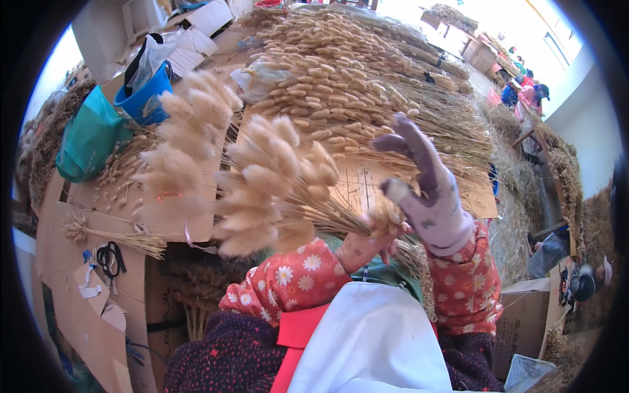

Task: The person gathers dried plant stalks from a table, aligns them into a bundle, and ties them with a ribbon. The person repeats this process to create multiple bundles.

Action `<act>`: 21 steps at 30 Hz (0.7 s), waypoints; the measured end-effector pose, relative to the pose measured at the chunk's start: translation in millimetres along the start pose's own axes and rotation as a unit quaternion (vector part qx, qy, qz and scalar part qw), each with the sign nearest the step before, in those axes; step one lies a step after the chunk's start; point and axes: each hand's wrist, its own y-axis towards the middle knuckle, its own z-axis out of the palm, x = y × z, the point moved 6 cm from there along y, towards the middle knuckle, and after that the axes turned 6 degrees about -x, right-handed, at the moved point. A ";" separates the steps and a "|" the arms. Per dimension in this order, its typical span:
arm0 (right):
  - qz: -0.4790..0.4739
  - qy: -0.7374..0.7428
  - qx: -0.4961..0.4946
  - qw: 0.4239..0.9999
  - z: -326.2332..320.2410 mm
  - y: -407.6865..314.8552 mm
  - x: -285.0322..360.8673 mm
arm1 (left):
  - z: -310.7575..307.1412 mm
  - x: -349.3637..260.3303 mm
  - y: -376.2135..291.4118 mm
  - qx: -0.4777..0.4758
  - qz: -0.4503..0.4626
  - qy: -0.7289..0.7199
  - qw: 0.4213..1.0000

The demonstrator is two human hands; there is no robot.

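My bare left hand (pixel 363 249) is closed around the stems of a bunch of dried bunny-tail grass (pixel 258 184). Its large fluffy heads fan out to the left, with smaller heads bunched close by my fingers. Cut stem ends stick out below, to the right of that hand. My right hand (pixel 425 189), in a stained grey glove, is raised just to the right of the bunch, thumb and fingers spread and nothing seen between them. Beyond both hands, a wide heap of bunny-tail stems (pixel 334 83) covers the cardboard-topped table (pixel 351 169), heads mostly pointing left.
At the left stand a blue bucket (pixel 147 98) and a teal bag (pixel 91 137). A small tied bunch (pixel 118 238) and a black cord (pixel 110 260) lie on cardboard nearer me. A cardboard box (pixel 521 314) is at my right; other people (pixel 528 96) sit at far right.
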 end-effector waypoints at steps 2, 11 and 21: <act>0.043 0.005 -0.018 0.999 -20.7 -17.9 -22.9 | -0.9 -1.7 1.9 0.002 -0.004 -0.046 0.999; 0.238 0.119 0.061 0.962 -25.9 -118.8 -101.5 | -13.7 12.0 9.0 -0.094 -0.067 -0.156 0.981; 0.119 -0.197 0.058 0.971 -26.9 -111.8 -90.9 | -13.7 14.3 9.9 -0.116 -0.084 -0.204 0.968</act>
